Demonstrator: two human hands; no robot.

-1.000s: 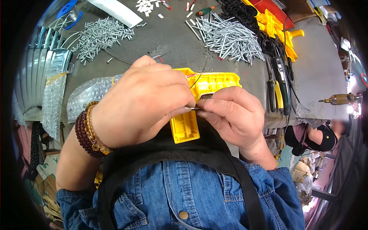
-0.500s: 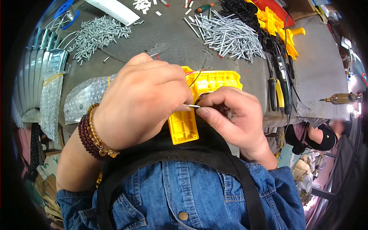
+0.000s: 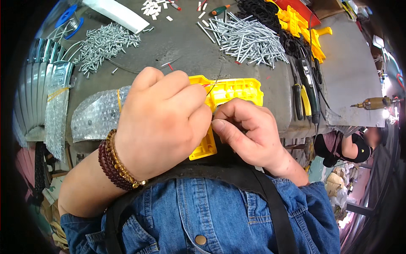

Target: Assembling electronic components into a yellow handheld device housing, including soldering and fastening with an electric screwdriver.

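Observation:
A yellow plastic housing half [image 3: 239,91], ribbed inside, stands at the bench's near edge, partly hidden by my hands. Thin dark and red wires [image 3: 212,86] run over it. My left hand [image 3: 169,114] curls closed above its left side, with beaded bracelets round the wrist. Against its fingertips, the thumb and forefinger of my right hand [image 3: 249,131] are pinched together in front of the housing. Whatever lies between the fingertips is hidden by the left hand's knuckles.
Short screws [image 3: 103,44] lie heaped at far left, long bolts [image 3: 249,40] at far right. Bubble-wrapped metal parts [image 3: 99,112] flank my left arm. Yellow-handled pliers [image 3: 305,101] and a dark screwdriver-like tool [image 3: 311,86] lie right. Another person [image 3: 347,148] is beyond the bench's right end.
My left hand has turned, knuckles upward, and its fingertips now meet my right hand's. The thin white piece seen between them before is now hidden. The view has shifted slightly.

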